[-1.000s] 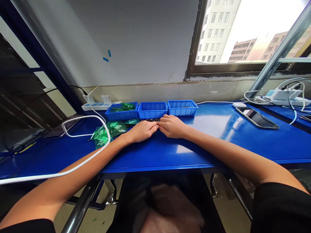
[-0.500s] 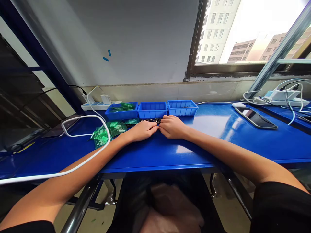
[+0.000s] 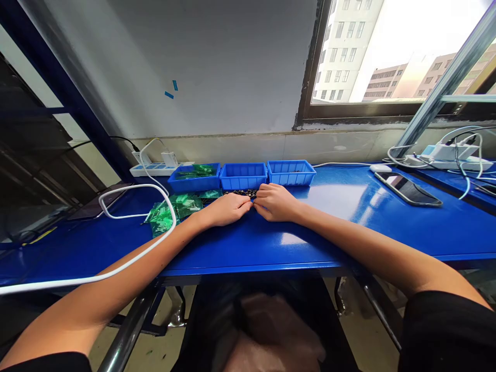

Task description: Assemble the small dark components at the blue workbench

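Observation:
My left hand [image 3: 231, 207] and my right hand [image 3: 274, 202] meet fingertip to fingertip above the blue table [image 3: 240, 248]. Both are closed in a pinch, and whatever lies between the fingers is too small or hidden to make out. Just behind them lies a pile of small dark parts [image 3: 248, 193], partly covered by the hands. Behind the pile stand the middle blue bin [image 3: 243, 183] and the right blue bin [image 3: 291, 178], which has a few small dark bits inside. Green plastic packets [image 3: 186, 204] lie left of my left hand.
The left blue bin [image 3: 194, 184] holds more green packets. A white cable [image 3: 127, 264] loops across my left forearm. A phone [image 3: 407, 188] lies at the right beside a white charger piece [image 3: 380, 168]. Power strips with cables stand at both back corners, below the wall and window.

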Motion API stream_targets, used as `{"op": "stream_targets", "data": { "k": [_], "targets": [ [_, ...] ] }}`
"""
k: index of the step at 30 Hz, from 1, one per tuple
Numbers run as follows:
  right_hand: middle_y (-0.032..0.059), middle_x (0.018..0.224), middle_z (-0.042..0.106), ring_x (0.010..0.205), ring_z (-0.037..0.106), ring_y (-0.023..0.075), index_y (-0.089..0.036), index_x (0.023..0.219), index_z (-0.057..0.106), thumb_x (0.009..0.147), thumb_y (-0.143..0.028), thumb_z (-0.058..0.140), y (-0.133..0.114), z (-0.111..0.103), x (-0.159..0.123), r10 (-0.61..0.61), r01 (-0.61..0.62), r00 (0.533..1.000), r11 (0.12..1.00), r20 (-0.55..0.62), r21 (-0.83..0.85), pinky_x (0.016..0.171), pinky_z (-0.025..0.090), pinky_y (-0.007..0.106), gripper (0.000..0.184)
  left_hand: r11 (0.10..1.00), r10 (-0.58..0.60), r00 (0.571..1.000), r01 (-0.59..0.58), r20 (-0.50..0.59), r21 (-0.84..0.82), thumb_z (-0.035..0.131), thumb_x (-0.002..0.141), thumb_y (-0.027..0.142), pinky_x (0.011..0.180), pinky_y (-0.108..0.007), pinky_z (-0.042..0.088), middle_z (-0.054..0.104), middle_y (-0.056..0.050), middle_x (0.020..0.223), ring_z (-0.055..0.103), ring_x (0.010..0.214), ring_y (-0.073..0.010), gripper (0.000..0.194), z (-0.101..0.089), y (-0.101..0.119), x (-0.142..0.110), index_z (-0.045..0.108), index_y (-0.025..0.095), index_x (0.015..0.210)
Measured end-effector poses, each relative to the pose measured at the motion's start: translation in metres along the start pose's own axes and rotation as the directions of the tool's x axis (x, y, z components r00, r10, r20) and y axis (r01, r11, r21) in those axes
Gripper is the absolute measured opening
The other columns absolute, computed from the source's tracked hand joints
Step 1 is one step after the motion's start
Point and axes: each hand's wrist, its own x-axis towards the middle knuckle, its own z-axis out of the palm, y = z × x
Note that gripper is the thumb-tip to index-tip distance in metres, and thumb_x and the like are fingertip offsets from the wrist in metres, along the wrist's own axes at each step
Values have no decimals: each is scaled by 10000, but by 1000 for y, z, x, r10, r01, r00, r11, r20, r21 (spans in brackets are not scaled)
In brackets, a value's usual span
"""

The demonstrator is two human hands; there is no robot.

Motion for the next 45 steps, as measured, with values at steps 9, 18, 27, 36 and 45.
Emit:
{"op": "stream_targets", "data": {
  "k": [9,18,27,36,45],
  "targets": [
    [46,601,580,674,455,154,-167,618,618,838,-222,430,1,2,-1,-14,14,999,1000,-36,-8,620,291,291,294,1000,-2,1000,1,30,21,331,867,268,577,-257,348,573,-18,648,492,600,-146,289,-3,2,0,442,180,614],
    [43,611,577,676,449,149,-163,621,615,839,-215,431,1,1,-2,-11,11,999,1000,-40,-6,624,293,287,290,1000,-7,999,6,38,29,323,870,265,585,-257,356,567,-16,649,499,603,-149,285,-3,2,1,434,184,621],
    [45,616,576,672,454,149,-161,633,620,849,-214,422,3,-1,-1,-2,3,1000,1000,-30,14,624,296,283,298,995,-8,998,2,67,95,294,883,250,659,-278,393,619,-52,753,546,678,-175,292,-2,2,1,482,178,672],
    [44,613,575,668,457,150,-162,636,623,851,-225,422,3,-2,-1,-7,7,1000,1000,-24,16,626,300,280,301,995,-17,998,11,62,97,298,888,264,650,-272,394,624,-48,743,552,669,-173,307,-2,3,2,509,175,683],
    [54,627,582,664,445,153,-159,638,624,851,-215,419,3,-4,-1,-20,20,1000,1000,6,11,623,287,290,301,994,33,998,-38,46,103,297,882,271,646,-258,386,588,-30,678,524,642,-157,310,-3,1,1,514,176,682]
  ]
}}
